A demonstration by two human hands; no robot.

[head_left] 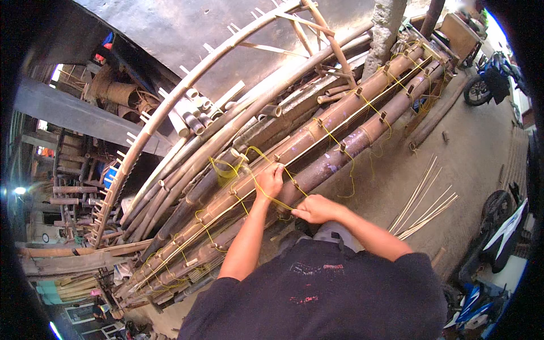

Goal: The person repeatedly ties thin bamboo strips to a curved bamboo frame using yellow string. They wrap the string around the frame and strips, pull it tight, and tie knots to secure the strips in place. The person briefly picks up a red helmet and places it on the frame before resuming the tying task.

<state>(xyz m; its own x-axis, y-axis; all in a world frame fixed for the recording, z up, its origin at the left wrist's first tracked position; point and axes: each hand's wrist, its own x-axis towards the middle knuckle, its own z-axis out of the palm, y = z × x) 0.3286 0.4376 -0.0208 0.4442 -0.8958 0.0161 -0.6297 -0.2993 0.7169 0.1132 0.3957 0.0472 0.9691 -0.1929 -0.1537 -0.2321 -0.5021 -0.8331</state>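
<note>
Two thick brown bamboo poles run side by side from the lower left to the upper right, the far pole [340, 110] and the near pole [326, 164]. Short pegs stick out along both, with yellow cord [285, 205] looped from peg to peg. My left hand [269, 182] is closed on the cord against the far pole, beside a peg; its fingertips are partly hidden. Closed in a fist, my right hand [318, 209] grips the cord on my side of the near pole. Between my hands the cord looks taut. A loose yellow bundle [229, 170] hangs just left of my left hand.
Behind the poles lie more bamboo lengths [221, 130] and a curved pegged pole [150, 122]. A concrete post [385, 37] stands at the far end. Thin split sticks [419, 207] lie on the floor to my right. Motorbikes [493, 79] are parked along the right side.
</note>
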